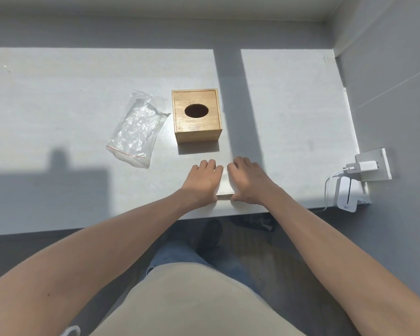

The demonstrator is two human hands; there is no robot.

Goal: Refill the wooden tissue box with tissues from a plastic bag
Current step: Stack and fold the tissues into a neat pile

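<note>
Fingers [210, 163] of the left hand [204, 179] curled down over the left side of a white stack of tissues [224, 184], fingers of the right hand [247, 178] curled over its right side, thumbs at the near edge; stack grasped between both hands, lying flat near the front edge of the white counter [58, 105]. Only a narrow strip of tissues visible between the hands. Just beyond the hands, apart from them, wooden tissue box [196, 115] upright, lid on, dark oval opening facing up. Just left of the box, clear plastic bag [137, 128] lying crumpled and flat, red seal line at its near end, close to the box's left side without clearly touching. At the counter's right edge, white charger [360, 167] plugged into a wall socket, cable trailing to a small white device [347, 196].
</note>
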